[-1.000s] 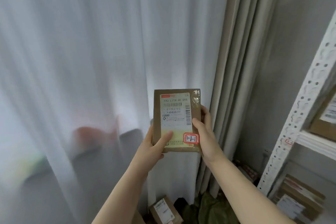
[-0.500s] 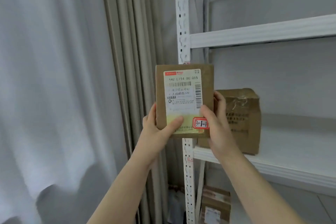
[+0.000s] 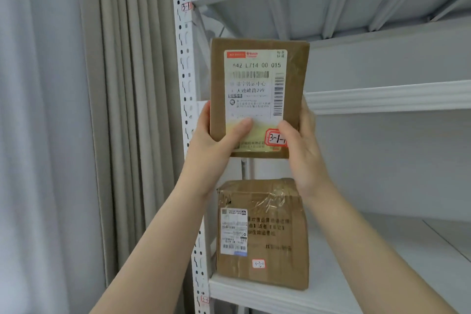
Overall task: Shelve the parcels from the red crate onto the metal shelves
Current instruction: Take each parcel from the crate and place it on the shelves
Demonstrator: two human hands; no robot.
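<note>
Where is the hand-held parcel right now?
Head view, centre: the parcel is held upright between the left hand and right hand, just right of the shelf post, above the taped box.

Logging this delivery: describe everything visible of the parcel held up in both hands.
The parcel is a flat brown cardboard box, upright, off the shelves. Its white label with barcodes faces the camera; a red-edged sticker starts 3-1. The left hand and right hand grip its lower edges, thumbs on front.
</note>
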